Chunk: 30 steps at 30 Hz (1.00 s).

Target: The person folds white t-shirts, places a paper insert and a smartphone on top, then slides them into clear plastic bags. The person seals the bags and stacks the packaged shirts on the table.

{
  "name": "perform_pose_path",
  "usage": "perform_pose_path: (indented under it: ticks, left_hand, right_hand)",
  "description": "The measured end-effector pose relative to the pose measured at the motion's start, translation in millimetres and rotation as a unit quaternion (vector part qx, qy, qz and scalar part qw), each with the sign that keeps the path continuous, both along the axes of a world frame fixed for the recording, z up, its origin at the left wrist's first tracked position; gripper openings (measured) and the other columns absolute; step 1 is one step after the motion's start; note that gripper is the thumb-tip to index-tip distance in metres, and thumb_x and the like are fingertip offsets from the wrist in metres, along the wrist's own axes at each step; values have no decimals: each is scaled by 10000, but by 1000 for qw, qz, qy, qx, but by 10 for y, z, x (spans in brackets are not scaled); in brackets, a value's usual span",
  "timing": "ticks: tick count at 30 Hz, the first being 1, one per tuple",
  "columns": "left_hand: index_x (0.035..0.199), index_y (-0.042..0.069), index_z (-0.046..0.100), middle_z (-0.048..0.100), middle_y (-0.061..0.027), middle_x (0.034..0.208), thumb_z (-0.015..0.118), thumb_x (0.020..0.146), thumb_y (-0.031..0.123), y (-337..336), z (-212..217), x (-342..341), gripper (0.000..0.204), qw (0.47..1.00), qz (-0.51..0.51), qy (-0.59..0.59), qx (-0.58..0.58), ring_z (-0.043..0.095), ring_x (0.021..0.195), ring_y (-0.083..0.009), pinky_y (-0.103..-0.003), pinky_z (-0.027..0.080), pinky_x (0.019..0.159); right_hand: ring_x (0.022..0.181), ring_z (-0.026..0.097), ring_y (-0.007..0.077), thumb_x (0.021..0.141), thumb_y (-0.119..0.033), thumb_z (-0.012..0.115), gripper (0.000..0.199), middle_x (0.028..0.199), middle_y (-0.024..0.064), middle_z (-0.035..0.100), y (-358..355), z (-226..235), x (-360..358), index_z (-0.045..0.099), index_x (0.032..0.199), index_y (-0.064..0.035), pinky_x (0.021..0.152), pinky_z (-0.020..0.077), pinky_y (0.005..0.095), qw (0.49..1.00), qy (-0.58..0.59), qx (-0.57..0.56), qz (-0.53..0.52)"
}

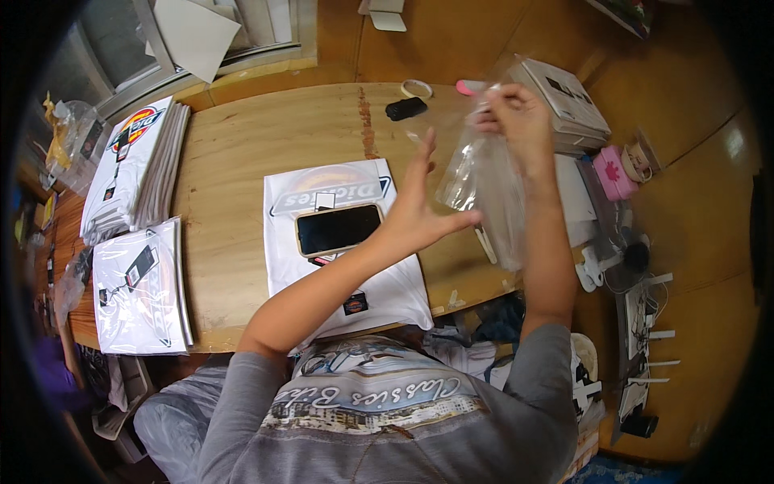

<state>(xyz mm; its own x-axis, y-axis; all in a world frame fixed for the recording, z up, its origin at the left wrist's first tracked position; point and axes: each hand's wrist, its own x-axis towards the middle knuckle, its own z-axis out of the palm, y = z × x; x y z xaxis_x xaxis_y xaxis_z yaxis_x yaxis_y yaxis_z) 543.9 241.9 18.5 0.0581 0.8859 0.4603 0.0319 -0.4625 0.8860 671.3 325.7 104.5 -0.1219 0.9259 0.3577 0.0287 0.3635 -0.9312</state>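
My right hand (518, 121) is raised over the right part of the table, its fingers pinching the upper end of a clear plastic bag (492, 194) that hangs down. Beside the bag, my left hand (419, 206) holds nothing, with thumb and fingers spread wide. Under my left forearm lies a folded white T-shirt (282, 234) with a large printed logo. A smartphone (339, 229) with a dark screen rests on the shirt, next to a small white tag (325, 202).
Folded white T-shirts (149, 169) are stacked at the left, with bagged shirts (139, 290) nearer. A tape roll (417, 89) and a black object (405, 108) lie at the back of the wooden table (234, 145). A stack of packages (564, 105) and a pink box (614, 173) stand right.
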Motion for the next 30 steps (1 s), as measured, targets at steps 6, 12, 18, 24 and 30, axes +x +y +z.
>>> perform_pose_path:
  ticks: [6, 12, 18, 24, 30]
  left_hand:
    - [973, -2, 514, 547, -70, 822, 508, 822, 202, 291, 43, -518, 254, 946, 129, -286, -82, 545, 690, -131, -241, 451, 557]
    - [996, 24, 558, 583, -61, 885, 527, 820, 241, 152, 174, -2257, 281, 928, 355, -88, -65, 535, 665, -107, -241, 435, 562]
    - [967, 15, 546, 564, -21, 685, 545, 811, 174, -221, 692, -2906, 222, 862, 494, 63, 94, 515, 605, -69, -178, 381, 511]
    - [821, -16, 585, 599, -110, 706, 583, 761, 175, -261, 780, -2951, 200, 797, 514, 307, 72, 566, 616, -161, -248, 421, 572]
    - [947, 77, 519, 577, -127, 687, 587, 718, 51, -148, 747, -2652, 240, 825, 461, 316, 79, 569, 570, -220, -302, 430, 525]
  right_hand:
    - [680, 582, 140, 796, -100, 542, 165, 784, 84, 580, -33, -34, -241, 512, 909, 16, 606, 483, 224, 996, -19, -6, 84]
    - [1015, 441, 276, 573, -181, 734, 575, 1049, 173, 475, 481, -1925, 838, 461, 1063, -49, 887, 341, 366, 841, -535, 52, 61]
    - [768, 541, 254, 555, -189, 730, 355, 850, 135, 577, 522, -2526, 773, 580, 860, -86, 717, 419, 338, 861, -497, -70, 89]
    - [568, 533, 151, 706, -17, 479, 99, 613, 62, 570, 1446, -1850, 893, 568, 677, -47, 528, 411, 297, 915, -324, 17, -240]
    - [707, 538, 177, 775, -68, 552, 163, 851, 89, 537, 2117, -529, 730, 494, 918, -17, 600, 452, 269, 955, 39, 144, -256]
